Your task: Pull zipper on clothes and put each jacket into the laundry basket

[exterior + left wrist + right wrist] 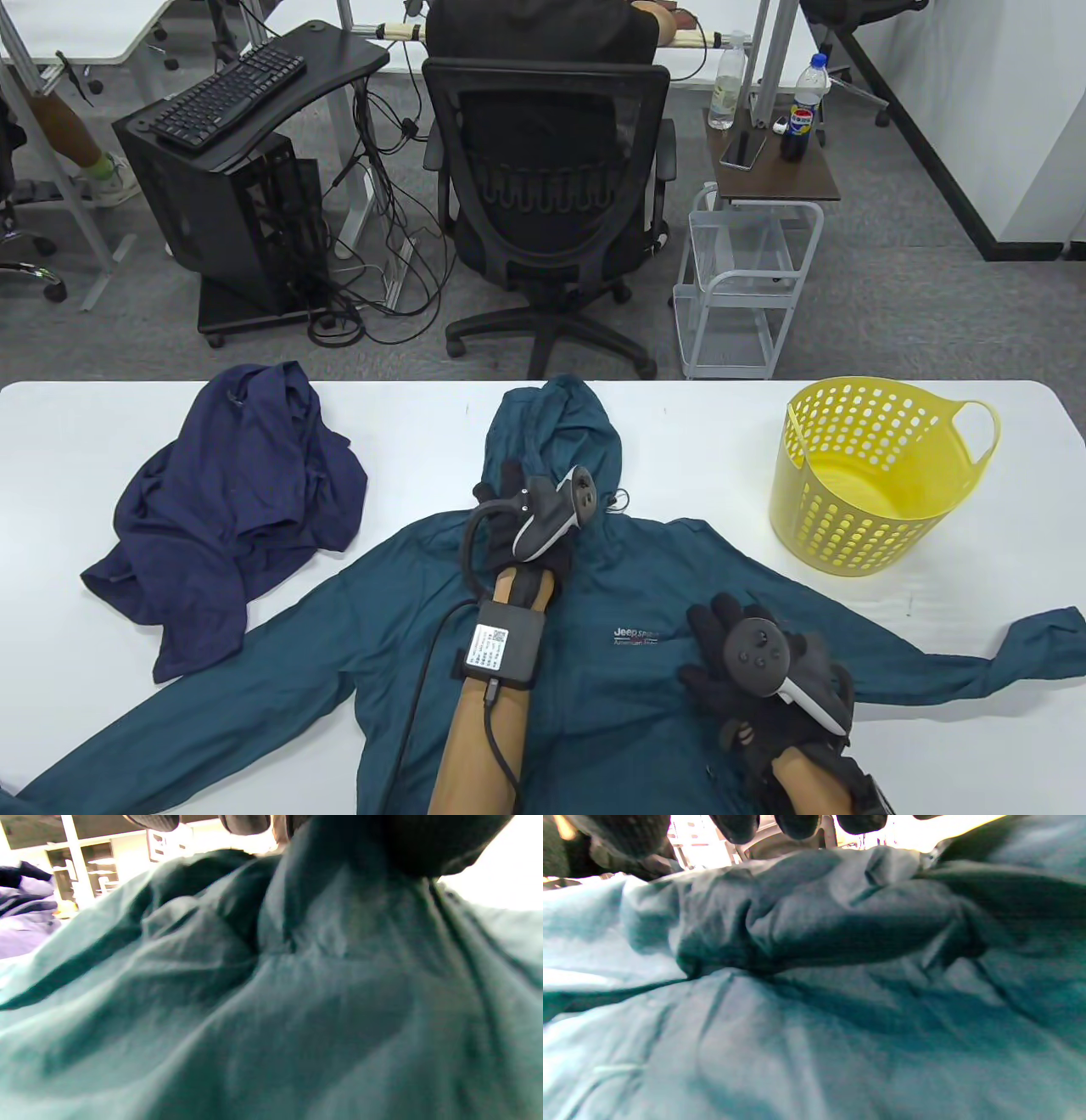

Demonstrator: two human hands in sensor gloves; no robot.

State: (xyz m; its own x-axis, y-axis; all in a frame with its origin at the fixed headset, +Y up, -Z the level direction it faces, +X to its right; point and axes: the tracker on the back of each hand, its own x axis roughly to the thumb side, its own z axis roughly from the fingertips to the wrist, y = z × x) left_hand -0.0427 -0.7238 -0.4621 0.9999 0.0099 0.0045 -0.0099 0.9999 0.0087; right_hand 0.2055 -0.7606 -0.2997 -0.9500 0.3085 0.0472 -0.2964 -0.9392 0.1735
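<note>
**Teal jacket zipped to the collar, basket empty**

The greatest risk from here is the thin teal hooded jacket itself. It lies spread flat across the white table with both long sleeves flung wide, so a lift from the collar alone would likely trail sleeves over the table edge or drape them outside the yellow perforated plastic laundry basket. That basket looks light and stands apart on the right, so a snagged sleeve could tip or drag it. The slippery cloth may also slide out of a shallow pinch. A second garment, the crumpled navy blue jacket, waits on the left, well clear of the teal one, and nothing is in the basket yet.

The left hand sits at the neck of the teal jacket, below the hood, where the zipper would end. Its fingers are hidden under the tracker and palm, and the blurred left wrist view shows only fingertips above bunched cloth, so I cannot tell whether they pinch the zipper pull. The right hand rests on the chest panel beside the printed logo, fingers spread and fairly straight, pressing the fabric flat and gripping nothing.
</note>
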